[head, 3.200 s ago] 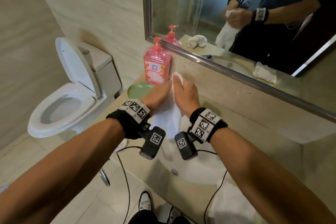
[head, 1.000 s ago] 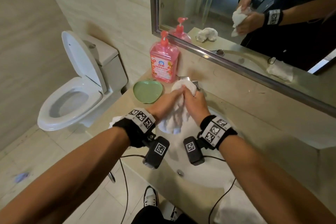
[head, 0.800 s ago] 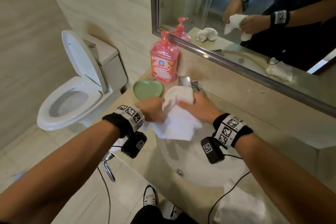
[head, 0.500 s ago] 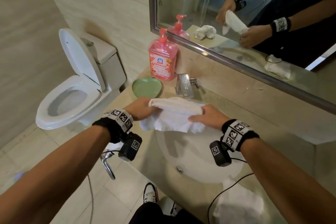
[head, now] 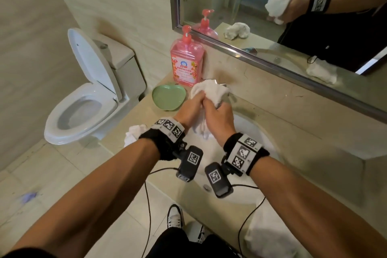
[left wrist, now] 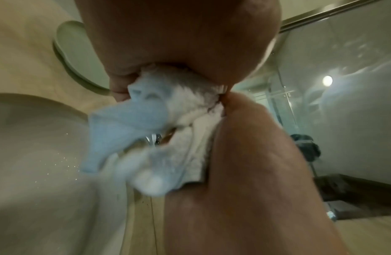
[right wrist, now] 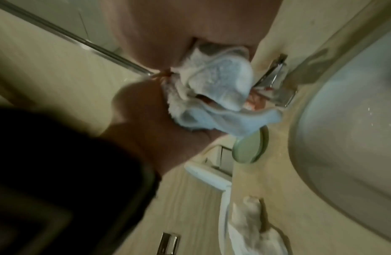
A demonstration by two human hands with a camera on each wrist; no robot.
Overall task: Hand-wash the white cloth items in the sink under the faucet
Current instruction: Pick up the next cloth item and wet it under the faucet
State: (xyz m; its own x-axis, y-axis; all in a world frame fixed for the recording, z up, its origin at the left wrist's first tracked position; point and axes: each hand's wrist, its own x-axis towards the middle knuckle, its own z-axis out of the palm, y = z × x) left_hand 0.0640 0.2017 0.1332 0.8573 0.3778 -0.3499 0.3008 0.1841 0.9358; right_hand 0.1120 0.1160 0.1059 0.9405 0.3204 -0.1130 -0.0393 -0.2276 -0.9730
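Note:
A bunched white cloth (head: pixel 210 92) is squeezed between both my hands over the back of the white sink (head: pixel 261 144). My left hand (head: pixel 191 109) grips its left side and my right hand (head: pixel 217 115) grips its right side, fists close together. The cloth's lower end (head: pixel 202 130) hangs between my wrists. The faucet (right wrist: pixel 275 75) sits just behind the cloth, mostly hidden in the head view. In the left wrist view the cloth (left wrist: pixel 163 120) bulges from under my palm; in the right wrist view the cloth (right wrist: pixel 216 96) does the same.
A pink soap pump bottle (head: pixel 187 63) and a green heart-shaped dish (head: pixel 168 97) stand left of the faucet. Another white cloth (head: pixel 134 134) lies at the counter's left edge, one more (head: pixel 270 234) at its front right. An open toilet (head: pixel 83 100) stands left.
Half a second ago the cloth was stretched wide between my hands with the faucet showing. Now both hands have come together and bunched it up in front of the faucet.

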